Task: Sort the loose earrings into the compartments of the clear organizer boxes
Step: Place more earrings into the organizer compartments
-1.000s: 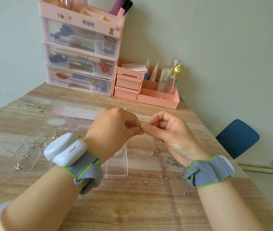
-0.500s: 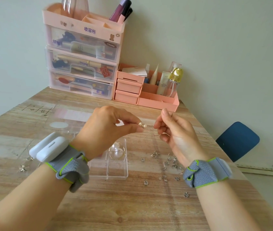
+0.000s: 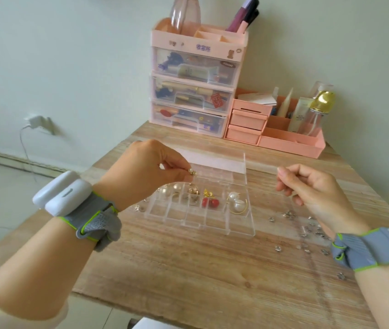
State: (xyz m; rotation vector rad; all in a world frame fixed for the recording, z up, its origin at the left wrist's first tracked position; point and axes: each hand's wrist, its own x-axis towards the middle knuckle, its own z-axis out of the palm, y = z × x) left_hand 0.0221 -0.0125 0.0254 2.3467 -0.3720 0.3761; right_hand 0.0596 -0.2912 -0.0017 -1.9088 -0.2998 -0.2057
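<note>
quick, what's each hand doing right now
Left hand: pinching a small earring above the organizer box.
Right hand: fingers curled; whether it holds anything cannot be told.

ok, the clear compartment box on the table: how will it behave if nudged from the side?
The clear plastic organizer box looks thin-walled and light, so it would probably slide on the wooden table, not tip. The round pearl earrings inside may roll.

left hand (image 3: 141,172) pinching earring (image 3: 191,172), above clear organizer box (image 3: 241,224)
</note>
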